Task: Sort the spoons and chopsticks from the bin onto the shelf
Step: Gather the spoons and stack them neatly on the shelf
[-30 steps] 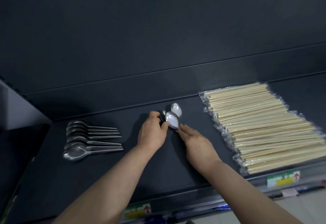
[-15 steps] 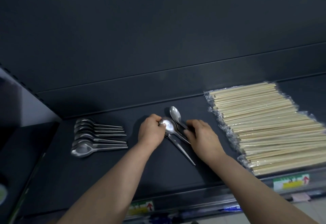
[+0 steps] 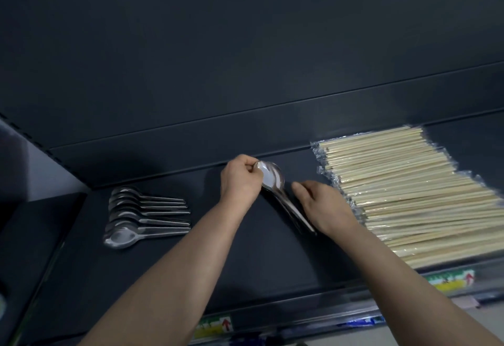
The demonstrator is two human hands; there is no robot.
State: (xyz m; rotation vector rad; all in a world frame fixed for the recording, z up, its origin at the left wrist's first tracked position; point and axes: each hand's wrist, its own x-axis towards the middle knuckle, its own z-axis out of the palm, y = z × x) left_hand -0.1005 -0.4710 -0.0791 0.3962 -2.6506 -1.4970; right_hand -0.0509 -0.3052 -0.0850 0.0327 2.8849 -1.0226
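Both hands have gathered the loose spoons [image 3: 272,179] into one stack: left hand [image 3: 240,180] pinches the bowls, right hand [image 3: 326,206] steadies the handles, fingers curled. They sit on the shelf [image 3: 259,258] between the laid-out spoon row [image 3: 141,216] and chopsticks [image 3: 414,195].

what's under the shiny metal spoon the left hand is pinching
Under the shiny metal spoon, more steel spoons are nested, handles fanning toward the right hand, resting on the dark shelf. Their bowls are covered, so their number cannot be told.

Left hand [image 3: 240,179] curled in a grip; right hand [image 3: 324,206] half-curled, palm down.
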